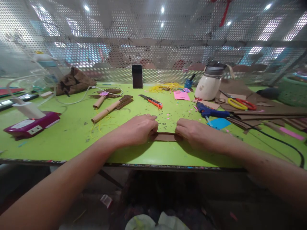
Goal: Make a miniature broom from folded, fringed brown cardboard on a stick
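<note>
Brown cardboard strip (165,137): lies flat on the green desk (72,134), near its front edge and at the scene's centre, long axis running left to right. Left hand (137,130): at the strip's left end, fingers curled and pressed together, pinching that end. Right hand (195,133): at the strip's right end, fingers likewise closed on it; both hands touch the strip and neither is nearer than the other. Only the middle stretch of the strip shows between the hands; its two ends lie under the fingers, so full length and any fold there cannot be told. Farther back, well apart from the hands: orange utility knife (151,101), blue glue gun (211,112) with black cord running right, yellow-and-red scissors (238,103), rolled cardboard broom shapes (111,108), upright phone (137,76), white jug (209,83). Brown sheets at far right are cut off by the frame edge; scraps on the desk are too small to name.
</note>
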`<state>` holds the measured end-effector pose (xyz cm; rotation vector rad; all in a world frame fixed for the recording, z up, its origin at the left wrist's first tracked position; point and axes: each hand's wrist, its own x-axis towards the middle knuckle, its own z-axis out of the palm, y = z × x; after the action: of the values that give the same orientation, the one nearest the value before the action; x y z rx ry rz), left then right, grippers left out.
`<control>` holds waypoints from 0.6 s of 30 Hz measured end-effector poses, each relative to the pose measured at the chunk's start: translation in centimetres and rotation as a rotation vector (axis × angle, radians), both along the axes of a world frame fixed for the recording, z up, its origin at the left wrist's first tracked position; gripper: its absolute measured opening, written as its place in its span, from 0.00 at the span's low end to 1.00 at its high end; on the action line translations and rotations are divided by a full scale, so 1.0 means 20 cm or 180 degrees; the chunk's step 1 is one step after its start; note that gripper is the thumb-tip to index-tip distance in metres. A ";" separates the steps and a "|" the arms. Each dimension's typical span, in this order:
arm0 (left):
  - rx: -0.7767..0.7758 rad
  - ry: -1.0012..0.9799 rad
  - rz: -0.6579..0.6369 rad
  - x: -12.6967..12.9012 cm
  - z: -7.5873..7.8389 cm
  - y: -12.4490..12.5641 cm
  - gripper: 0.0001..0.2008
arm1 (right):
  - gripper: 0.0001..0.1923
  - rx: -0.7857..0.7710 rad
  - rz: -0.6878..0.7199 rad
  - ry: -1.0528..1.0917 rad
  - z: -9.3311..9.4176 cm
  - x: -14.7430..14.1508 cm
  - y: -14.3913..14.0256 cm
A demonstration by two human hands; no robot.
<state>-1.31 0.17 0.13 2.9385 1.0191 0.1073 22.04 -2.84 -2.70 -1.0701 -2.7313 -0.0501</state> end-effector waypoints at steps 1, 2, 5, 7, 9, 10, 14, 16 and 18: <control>-0.0005 0.0009 0.0016 0.00 0.01 -0.01 0.07 | 0.05 -0.0024 0.0018 -0.0019 0.00 0.00 0.00; -0.0004 0.0021 0.0023 0.00 0.01 -0.01 0.07 | 0.05 -0.0038 0.0026 -0.0041 0.00 0.01 0.00; 0.0060 0.0039 -0.0036 -0.01 0.02 -0.02 0.06 | 0.05 -0.0038 0.0042 -0.0095 0.00 0.02 0.00; 0.0100 0.0054 -0.0090 -0.01 0.01 -0.02 0.06 | 0.05 -0.0047 0.0072 -0.0118 0.00 0.02 0.00; 0.0109 0.0086 -0.0108 -0.01 0.00 -0.02 0.06 | 0.06 -0.0069 0.0114 -0.0148 0.01 0.02 0.01; 0.0107 0.0097 -0.0116 -0.01 0.00 -0.02 0.06 | 0.06 -0.0075 0.0131 -0.0158 0.01 0.02 0.01; 0.0188 0.0104 -0.0255 -0.02 -0.01 -0.03 0.07 | 0.07 -0.0055 0.0173 -0.0204 0.02 0.02 0.01; 0.0266 0.0163 -0.0322 -0.02 -0.01 -0.03 0.07 | 0.07 -0.0045 0.0160 -0.0273 0.02 0.02 0.00; 0.0306 0.0247 -0.0345 -0.01 0.00 -0.04 0.07 | 0.07 -0.0044 0.0117 -0.0322 0.03 0.01 -0.01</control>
<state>-1.56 -0.65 0.04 3.1005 0.8850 0.0410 22.25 -3.07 -2.01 -1.0481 -2.8444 -0.0822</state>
